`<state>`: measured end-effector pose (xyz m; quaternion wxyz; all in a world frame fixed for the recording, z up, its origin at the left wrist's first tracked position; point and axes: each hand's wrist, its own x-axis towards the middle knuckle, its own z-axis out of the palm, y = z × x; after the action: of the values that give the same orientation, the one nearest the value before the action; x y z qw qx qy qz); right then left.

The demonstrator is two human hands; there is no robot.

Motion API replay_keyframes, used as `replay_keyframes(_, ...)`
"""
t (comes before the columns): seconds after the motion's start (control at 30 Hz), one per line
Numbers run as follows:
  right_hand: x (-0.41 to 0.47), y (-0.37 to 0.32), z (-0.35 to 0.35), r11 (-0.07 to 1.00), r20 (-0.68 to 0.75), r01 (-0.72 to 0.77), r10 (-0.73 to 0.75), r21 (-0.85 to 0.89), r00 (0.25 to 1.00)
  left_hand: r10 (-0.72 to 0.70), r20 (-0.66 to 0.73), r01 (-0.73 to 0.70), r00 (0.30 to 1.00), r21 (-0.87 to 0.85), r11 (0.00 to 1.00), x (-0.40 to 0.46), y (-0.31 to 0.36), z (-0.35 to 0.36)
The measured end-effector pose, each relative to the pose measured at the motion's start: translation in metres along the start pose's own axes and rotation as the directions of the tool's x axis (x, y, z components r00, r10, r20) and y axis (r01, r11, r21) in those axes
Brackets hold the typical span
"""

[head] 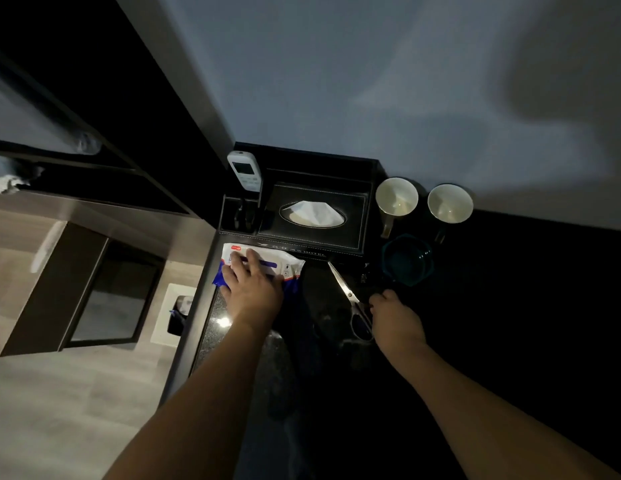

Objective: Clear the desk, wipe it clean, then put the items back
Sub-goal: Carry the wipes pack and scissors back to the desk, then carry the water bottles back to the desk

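The dark speckled desk (215,327) runs along a pale wall. A white and blue wet-wipe pack (288,265) lies at its left edge, and my left hand (252,289) rests flat on it with fingers spread. Steel scissors (347,294) lie to the right, blades pointing away from me. My right hand (394,315) is curled at the scissors' handles, touching them. Behind stands a black leather tissue box (316,216) with a white tissue sticking out. A white remote (245,171) stands in the holder to its left.
Two white cups (396,197) (450,203) stand by the wall at the right. A dark green glass ashtray (408,259) sits in front of them. Left of the desk the floor drops away, with a dark cabinet (104,289) and a white bin (174,315).
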<state>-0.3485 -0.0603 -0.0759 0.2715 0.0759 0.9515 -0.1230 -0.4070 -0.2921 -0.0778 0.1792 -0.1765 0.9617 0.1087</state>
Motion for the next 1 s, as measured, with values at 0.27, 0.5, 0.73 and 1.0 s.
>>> replay_keyframes(0.27, -0.001, -0.016, 0.005, 0.968, -0.040, -0.088, 0.100, 0.236, 0.994, -0.064, -0.005, 0.064, 0.998, -0.020, 0.998, -0.004, 0.009, 0.007)
replay_keyframes(0.5, -0.008, -0.026, 0.016, 0.983, -0.131, -0.014, 0.038, 0.184, 0.991, -0.035, 0.028, 0.035, 0.999, -0.028, 0.999, -0.003, 0.006, 0.007)
replay_keyframes(0.73, -0.020, -0.035, 0.008, 0.953, -0.109, 0.022, 0.012, 0.302, 0.994, 0.050, 0.074, -0.045, 0.996, -0.063, 0.997, -0.017, -0.004, 0.001)
replay_keyframes(1.0, -0.054, -0.046, -0.023, 0.929, -0.174, 0.268, -0.229, 0.253, 0.958, 0.077, -0.061, -0.084, 0.995, -0.111, 0.990, -0.075, -0.021, -0.024)
